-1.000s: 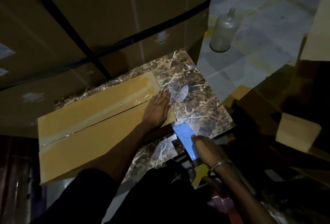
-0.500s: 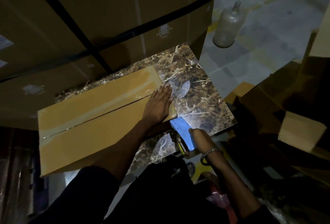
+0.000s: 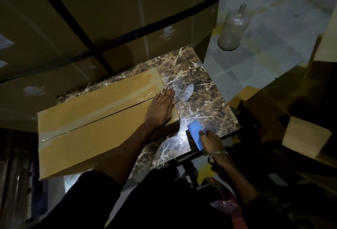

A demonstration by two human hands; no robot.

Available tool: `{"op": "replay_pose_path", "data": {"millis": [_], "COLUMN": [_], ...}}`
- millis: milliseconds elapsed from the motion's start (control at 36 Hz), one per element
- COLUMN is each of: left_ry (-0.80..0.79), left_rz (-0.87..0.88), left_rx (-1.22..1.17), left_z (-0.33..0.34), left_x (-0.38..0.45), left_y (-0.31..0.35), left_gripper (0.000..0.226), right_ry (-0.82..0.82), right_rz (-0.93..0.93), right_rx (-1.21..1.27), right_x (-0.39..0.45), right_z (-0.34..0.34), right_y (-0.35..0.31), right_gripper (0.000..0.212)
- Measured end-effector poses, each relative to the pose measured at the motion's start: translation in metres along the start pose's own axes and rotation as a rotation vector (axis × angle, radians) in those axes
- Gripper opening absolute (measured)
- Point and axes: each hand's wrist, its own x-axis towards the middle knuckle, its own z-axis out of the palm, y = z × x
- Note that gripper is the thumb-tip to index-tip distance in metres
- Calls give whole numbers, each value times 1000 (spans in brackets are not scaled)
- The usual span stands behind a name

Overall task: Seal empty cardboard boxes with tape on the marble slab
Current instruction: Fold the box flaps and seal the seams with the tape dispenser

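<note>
Two hands: left hand [image 3: 161,107] flat on box [image 3: 94,119], right hand [image 3: 212,142] gripping tape dispenser [image 3: 196,134].

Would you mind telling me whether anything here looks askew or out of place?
Yes: the cardboard box lies at an angle on the marble slab, and its near left corner juts past the slab's edge, unsupported. A dusty glass bottle also stands alone on the floor beyond the slab.

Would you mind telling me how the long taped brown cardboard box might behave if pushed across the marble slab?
The long taped brown cardboard box probably slides easily, since the brown veined marble slab looks polished. It overhangs the slab's near-left edge, so it might tip off. The flat left hand leaves its top undented, suggesting reasonable stiffness.
</note>
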Motion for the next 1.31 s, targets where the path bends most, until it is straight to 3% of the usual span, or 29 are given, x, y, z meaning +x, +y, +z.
{"op": "replay_pose_path", "data": {"millis": [222,333,444,528,611,667,750,833,889,1000,1111,1194,1250,1306], "left_ry": [161,292,308,307,255,142,46,110,135,102,91,96,107,109], "left_rz": [-65,-112,-103,-133,-180,-145,-91,-168,-231,-263,-291,-293,-298,-304], "left_rx": [-38,-81,-25,-74,-180,-182,-68,58,141,224,207,189,182,175], "left_z": [-6,-10,-8,-9,-14,-17,-20,-24,-26,-23,-25,-26,-26,-26], "left_x": [-6,-13,-14,-14,-14,-19,-38,-57,-67,-76,-72,-71,-73,-74], "left_y": [9,14,10,11,10,5,-1,-11,-19,-25,-20,-20,-19,-17], "left_gripper": [49,37,29,28,34,48,60,58,57,62,62,62,63,62], "right_ry": [326,323,229,292,537,725,789,656,527,423,251,95,-25,-34], "right_rz": [-127,-155,-158,-124,-298,-493,-783,-923,-918,-819,-680,-558,-439,-358], "right_rx": [-139,-244,-324,-322,-295,-151,54,44,-39,-53,135,87,-74,-130], "right_x": [50,69,65,54,27,6,-20,-19,-7,12,10,14,24,33], "right_z": [10,17,18,15,8,8,18,37,52,68,59,43,27,16], "right_y": [-6,8,8,-2,-30,-56,-97,-118,-120,-107,-106,-110,-115,-125], "right_gripper": [54,44,36,32,29,22,24,38,48,53,57,56,51,54]}}
